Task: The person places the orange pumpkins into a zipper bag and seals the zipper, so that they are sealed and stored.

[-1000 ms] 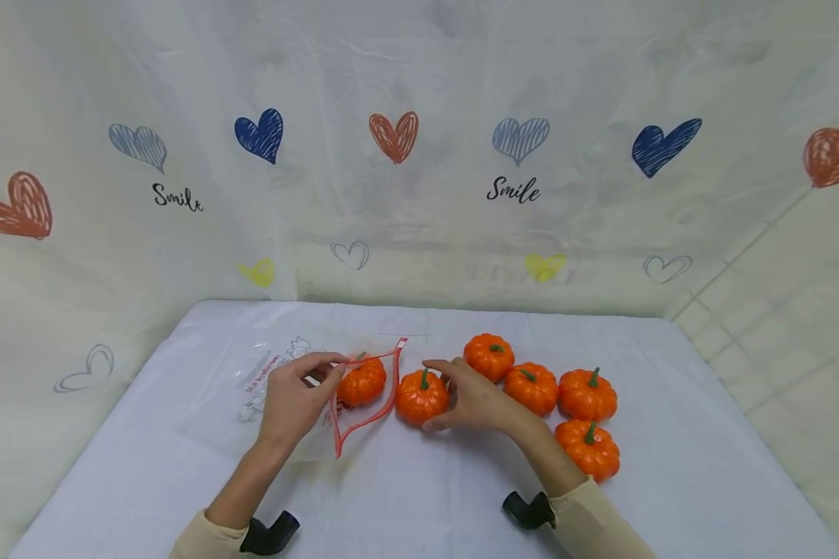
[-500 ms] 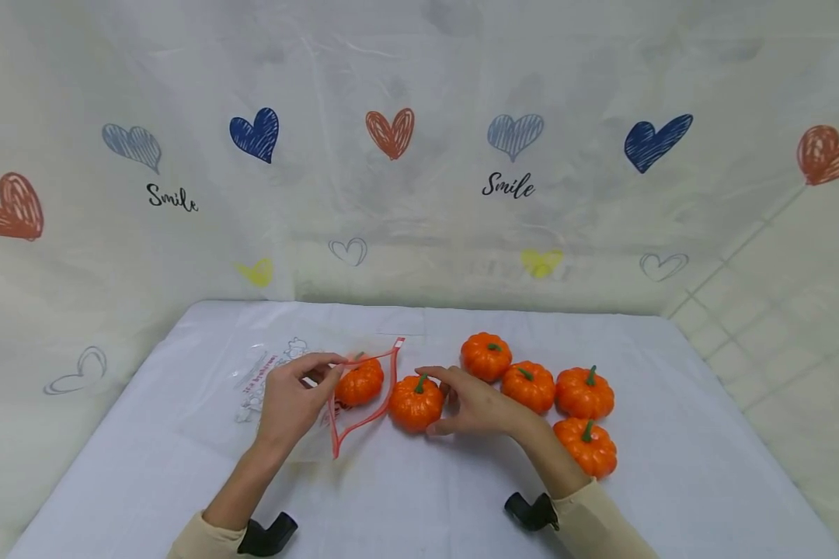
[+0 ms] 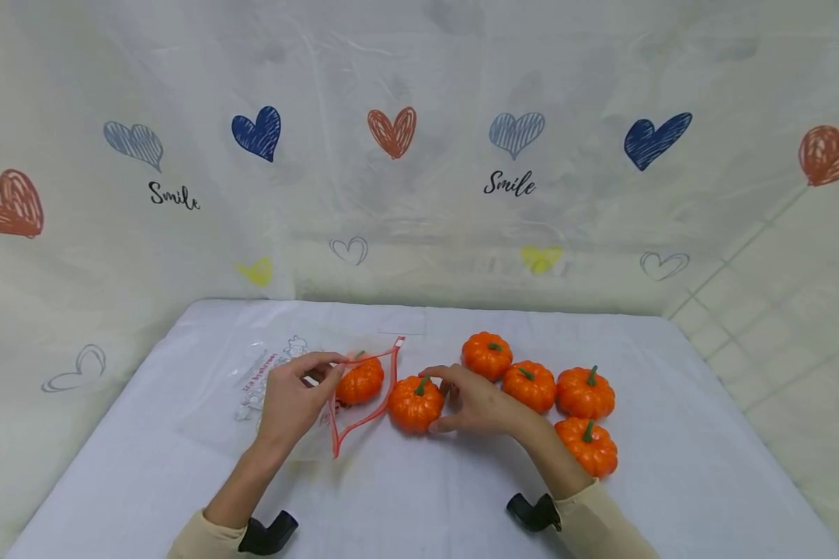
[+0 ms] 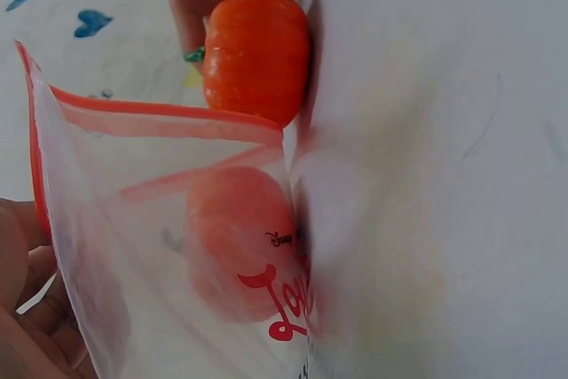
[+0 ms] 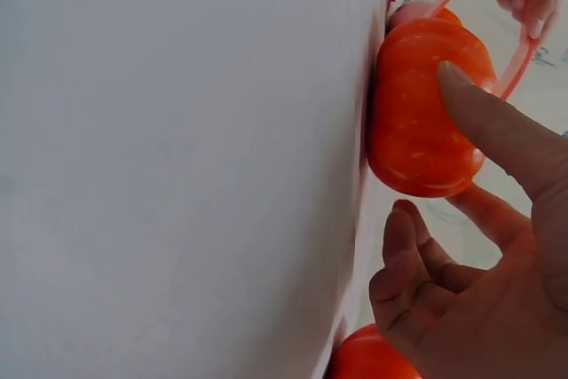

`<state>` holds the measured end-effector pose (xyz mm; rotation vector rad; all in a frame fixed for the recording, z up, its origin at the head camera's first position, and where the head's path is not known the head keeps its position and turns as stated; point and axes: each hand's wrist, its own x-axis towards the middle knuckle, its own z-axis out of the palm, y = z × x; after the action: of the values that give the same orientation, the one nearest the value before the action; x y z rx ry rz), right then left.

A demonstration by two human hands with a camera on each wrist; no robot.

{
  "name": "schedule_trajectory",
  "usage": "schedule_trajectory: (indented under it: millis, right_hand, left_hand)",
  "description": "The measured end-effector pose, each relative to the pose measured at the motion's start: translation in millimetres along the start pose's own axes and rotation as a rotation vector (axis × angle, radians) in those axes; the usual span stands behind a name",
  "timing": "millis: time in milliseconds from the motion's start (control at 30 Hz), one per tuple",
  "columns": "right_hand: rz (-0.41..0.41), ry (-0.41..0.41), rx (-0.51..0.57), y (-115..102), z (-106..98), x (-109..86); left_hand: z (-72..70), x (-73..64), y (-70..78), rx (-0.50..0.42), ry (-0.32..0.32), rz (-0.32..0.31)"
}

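My left hand (image 3: 301,392) pinches the upper edge of a clear zip bag (image 3: 262,373) with a red-edged mouth, which gapes toward the right. Inside the bag, just behind its mouth, sits a small orange toy pumpkin (image 3: 360,382), seen hazily through the plastic in the left wrist view. A second toy pumpkin (image 3: 414,407) stands on the table right at the mouth, overlapping the red rim (image 4: 169,110) in the left wrist view. My right hand (image 3: 478,404) holds this pumpkin from its right side, the thumb (image 5: 484,117) on its near face and the forefinger by its green stem.
Several more orange pumpkins stand to the right, among them one at the back (image 3: 487,356) and one nearest the front (image 3: 587,447). The white-covered table (image 3: 405,505) ends at a backdrop (image 3: 447,225) printed with hearts.
The right hand has shifted the held pumpkin slightly left and toward me, up to the bag's mouth. The left hand keeps its grip on the bag's edge.
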<state>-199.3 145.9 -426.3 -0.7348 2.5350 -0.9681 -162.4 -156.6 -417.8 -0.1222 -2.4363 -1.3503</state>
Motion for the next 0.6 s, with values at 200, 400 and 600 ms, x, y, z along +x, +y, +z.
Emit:
schedule_trajectory:
  millis: [200, 400, 600]
  right_hand:
    - [0.002, 0.059, 0.011, -0.4, 0.3, 1.6]
    - [0.027, 0.078, 0.093, -6.0, 0.2, 2.2]
    - [0.034, 0.097, 0.140, -12.7, 2.4, 3.1]
  left_hand:
    - [1.4, 0.1, 0.4, 0.004, 0.005, -0.011]
    - [2.5, -0.2, 2.6, 0.010, 0.004, -0.019]
    - [2.3, 0.8, 3.7, 0.012, 0.004, -0.023]
